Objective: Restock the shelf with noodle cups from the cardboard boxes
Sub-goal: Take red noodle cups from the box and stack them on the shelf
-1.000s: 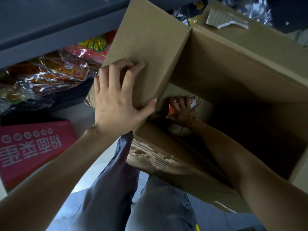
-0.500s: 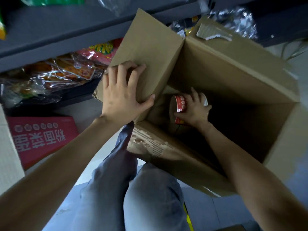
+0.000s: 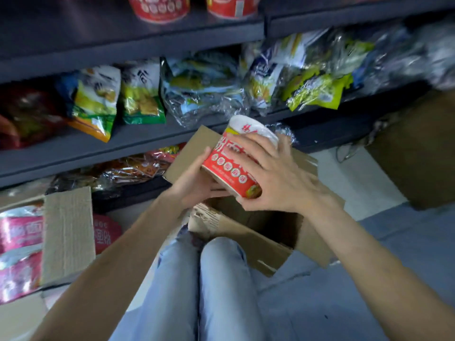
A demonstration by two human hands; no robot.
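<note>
Fingers (image 3: 248, 150) of my right hand (image 3: 278, 178) are spread and wrapped over the side of one noodle cup (image 3: 234, 166), and my left hand (image 3: 194, 179) cups it from below and behind, thumb against the red wall, so both hands are clamped on the same cup. I hold it tilted, white lid (image 3: 251, 130) up and away from me, directly above the open cardboard box (image 3: 261, 239) in front of my knees; I judge two hands are on it to keep the light, slippery cup from tipping as it goes up. Two red noodle cups (image 3: 160, 7) stand on the upper shelf (image 3: 138, 38), cut off by the frame edge, which I take for the row this one should join. The middle shelf (image 3: 138, 141) below carries a loose heap of snack bags (image 3: 204, 89), too tumbled to count exactly, and more wrapped packets (image 3: 128, 171) lie under it. I count three cardboard boxes in view: the one under my hands, a second box (image 3: 66, 232) at my left with pink-red wrapped packs showing, and a third box (image 3: 416, 153) closed at the right. Whether any cups remain inside the open box I cannot tell, for its inside is dark.
</note>
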